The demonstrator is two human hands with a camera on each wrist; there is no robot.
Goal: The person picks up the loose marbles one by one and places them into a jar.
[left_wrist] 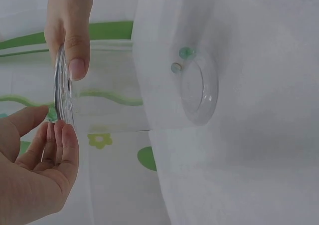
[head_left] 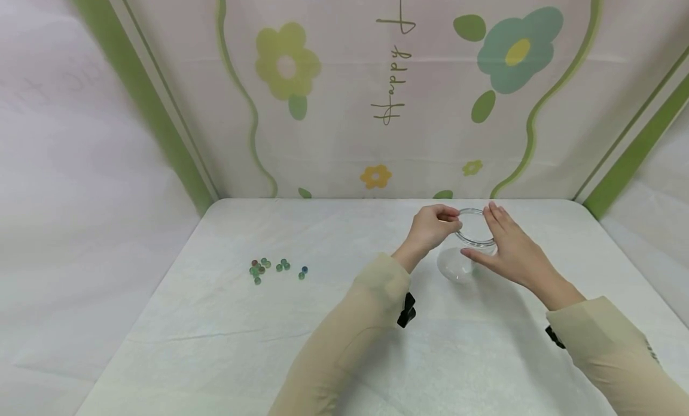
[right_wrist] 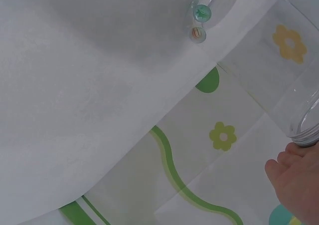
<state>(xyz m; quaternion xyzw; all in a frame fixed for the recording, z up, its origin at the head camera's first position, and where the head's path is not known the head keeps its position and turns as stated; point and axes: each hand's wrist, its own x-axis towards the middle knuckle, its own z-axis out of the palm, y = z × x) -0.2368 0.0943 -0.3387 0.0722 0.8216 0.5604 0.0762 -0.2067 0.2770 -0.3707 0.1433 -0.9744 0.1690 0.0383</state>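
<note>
A clear jar (head_left: pixel 456 266) with a ridged neck stands upright, mouth up, on the table's right half. Two marbles lie at its bottom, one green (left_wrist: pixel 187 53) and one pale with a brownish streak (right_wrist: pixel 197 34). At the left side of the rim, my left hand (head_left: pixel 430 228) pinches a green marble (left_wrist: pixel 52 114) between thumb and fingers. My right hand (head_left: pixel 508 251) holds the jar from the right near its mouth, its thumb in front and fingers along the rim. Part of the jar's wall is hidden behind this hand.
Several green, red-brown and blue marbles (head_left: pixel 255 271) lie loosely grouped on the left half of the white-covered table (head_left: pixel 215 320). A flower-printed cloth (head_left: pixel 334 135) hangs behind the table's back edge. Pale cloth sides stand at left and right.
</note>
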